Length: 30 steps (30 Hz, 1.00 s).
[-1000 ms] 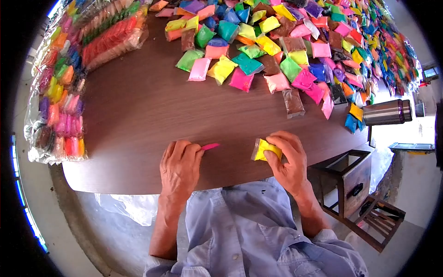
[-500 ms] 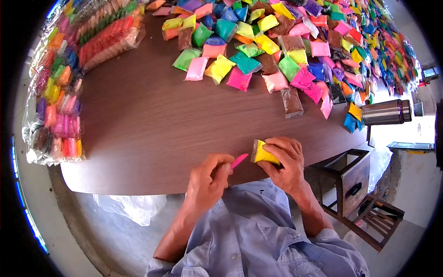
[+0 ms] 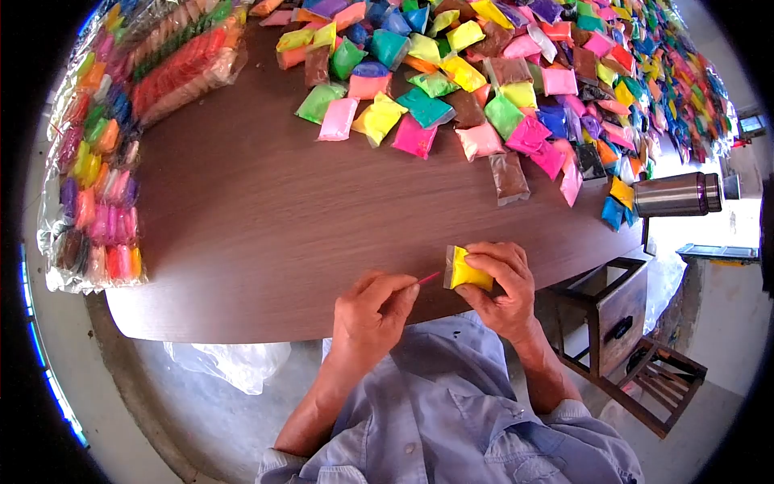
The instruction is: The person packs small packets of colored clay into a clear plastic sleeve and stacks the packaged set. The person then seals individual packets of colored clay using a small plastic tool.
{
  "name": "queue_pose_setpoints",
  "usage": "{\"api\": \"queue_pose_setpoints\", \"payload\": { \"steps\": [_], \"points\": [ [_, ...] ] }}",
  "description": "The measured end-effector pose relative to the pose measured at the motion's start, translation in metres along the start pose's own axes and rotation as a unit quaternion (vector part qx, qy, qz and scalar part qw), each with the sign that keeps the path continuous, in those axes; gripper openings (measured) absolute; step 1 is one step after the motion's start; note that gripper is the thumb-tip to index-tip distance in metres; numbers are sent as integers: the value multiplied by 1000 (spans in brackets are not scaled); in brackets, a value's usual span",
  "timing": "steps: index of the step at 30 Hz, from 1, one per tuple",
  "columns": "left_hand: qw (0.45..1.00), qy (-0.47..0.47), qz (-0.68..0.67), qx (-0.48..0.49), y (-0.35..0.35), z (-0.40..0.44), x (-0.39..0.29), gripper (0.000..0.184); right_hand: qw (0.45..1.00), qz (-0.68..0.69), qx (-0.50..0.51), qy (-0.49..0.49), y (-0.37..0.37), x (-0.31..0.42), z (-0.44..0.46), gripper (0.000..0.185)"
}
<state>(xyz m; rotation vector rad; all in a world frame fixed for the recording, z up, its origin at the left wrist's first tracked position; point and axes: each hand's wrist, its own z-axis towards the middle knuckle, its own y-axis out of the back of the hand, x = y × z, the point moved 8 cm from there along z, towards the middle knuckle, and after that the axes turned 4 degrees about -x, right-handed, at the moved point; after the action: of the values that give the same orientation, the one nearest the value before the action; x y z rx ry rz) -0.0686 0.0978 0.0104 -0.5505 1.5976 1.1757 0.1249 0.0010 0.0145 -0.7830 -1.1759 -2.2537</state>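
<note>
My left hand is closed, thumb and forefinger pinching a thin pink plastic modelling knife. The knife appears nearly edge-on, its tip pointing toward a small packet of yellow clay. Fingers and thumb of my right hand grip that packet at its right side and hide part of it. Its clear flat end faces left, a small gap from the knife tip. Both hands are just above the near edge of the brown table.
A large heap of small coloured packets spreads over the far side and right. Bagged rows of colourful packs line the left. A steel flask lies at the right edge, near a wooden stool.
My left hand has moved slightly right, and the knife has turned from showing its flat face to nearly edge-on. My right hand keeps hold of the packet, almost unmoved.
</note>
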Motion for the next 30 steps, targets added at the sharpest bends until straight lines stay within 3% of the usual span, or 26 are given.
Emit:
{"api": "queue_pose_setpoints", "payload": {
  "steps": [5,7,10,30],
  "points": [
    [998,38,-58,12,-5,3,9,11,1000,14,1,-4,1,-2,-1,49],
    [985,121,-109,50,-11,2,20,14,1000,16,2,-3,1,-2,-2,49],
    [980,142,-128,63,-14,2,26,16,1000,19,7,0,1,-2,-2,49],
    [967,179,-166,79,-19,6,35,14,1000,15,14,8,-1,-2,-2,48]
  ]
}}
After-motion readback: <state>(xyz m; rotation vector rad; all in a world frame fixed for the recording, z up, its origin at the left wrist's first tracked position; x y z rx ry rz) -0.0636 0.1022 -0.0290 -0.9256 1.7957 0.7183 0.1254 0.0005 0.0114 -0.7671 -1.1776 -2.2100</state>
